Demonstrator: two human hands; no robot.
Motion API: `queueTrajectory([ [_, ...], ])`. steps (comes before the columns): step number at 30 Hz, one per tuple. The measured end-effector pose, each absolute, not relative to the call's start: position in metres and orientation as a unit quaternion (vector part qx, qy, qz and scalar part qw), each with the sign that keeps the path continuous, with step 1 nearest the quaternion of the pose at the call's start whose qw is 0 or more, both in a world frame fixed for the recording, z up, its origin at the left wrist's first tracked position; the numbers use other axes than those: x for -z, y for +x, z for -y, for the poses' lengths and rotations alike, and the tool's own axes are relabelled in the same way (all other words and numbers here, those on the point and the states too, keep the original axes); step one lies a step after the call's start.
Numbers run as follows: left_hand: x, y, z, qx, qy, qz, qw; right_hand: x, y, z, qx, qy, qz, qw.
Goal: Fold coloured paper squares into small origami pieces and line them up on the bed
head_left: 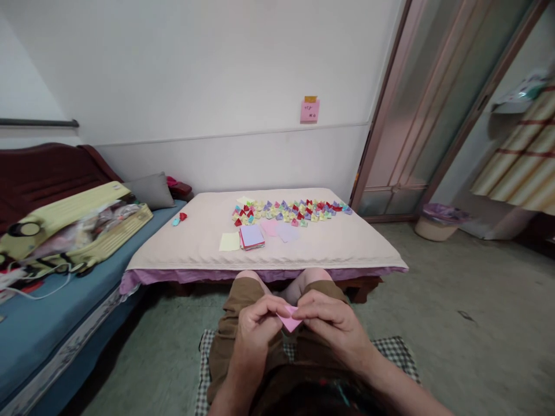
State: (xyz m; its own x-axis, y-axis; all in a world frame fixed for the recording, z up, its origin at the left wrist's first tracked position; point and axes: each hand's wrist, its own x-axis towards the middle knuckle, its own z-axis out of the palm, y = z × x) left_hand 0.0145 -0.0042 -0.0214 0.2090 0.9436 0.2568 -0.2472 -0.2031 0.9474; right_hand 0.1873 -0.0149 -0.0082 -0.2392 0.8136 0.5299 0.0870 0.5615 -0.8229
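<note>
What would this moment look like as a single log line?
left hand: pinching pink paper | right hand: pinching pink paper | table: folded paper pieces, paper stack

Head cam, sole view, faces fwd & down: left hand & right hand close below, table just ahead.

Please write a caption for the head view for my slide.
Left hand and right hand pinch pink paper before a table of colourful folded pieces.

Left hand and right hand meet — fingertips pinched.
</note>
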Motion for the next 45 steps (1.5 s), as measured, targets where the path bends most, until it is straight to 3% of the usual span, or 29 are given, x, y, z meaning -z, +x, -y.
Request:
queueTrajectory([
  [4,0.013,0.017,0.006,-0.551,0.496,-0.331,0.583,0.009,0.188,0.014,-0.308,-0.329,0.714,0.535],
  [10,0.015,0.019,0.003,-0.448,0.559,-0.398,0.573,0.005,0.188,0.018,-0.289,-0.334,0.737,0.512],
  [18,0.009,0.016,0.007,-0.444,0.622,-0.413,0.496,-0.004,0.189,0.022,-0.299,-0.421,0.714,0.473],
  [37,-0.008,0.017,0.019,-0.458,0.659,-0.411,0.433,-0.012,0.186,0.027,-0.240,-0.372,0.768,0.463],
  [45,-0.003,0.012,0.015,-0.496,0.615,-0.459,0.406,-0.011,0.189,0.025,-0.268,-0.404,0.741,0.464],
])
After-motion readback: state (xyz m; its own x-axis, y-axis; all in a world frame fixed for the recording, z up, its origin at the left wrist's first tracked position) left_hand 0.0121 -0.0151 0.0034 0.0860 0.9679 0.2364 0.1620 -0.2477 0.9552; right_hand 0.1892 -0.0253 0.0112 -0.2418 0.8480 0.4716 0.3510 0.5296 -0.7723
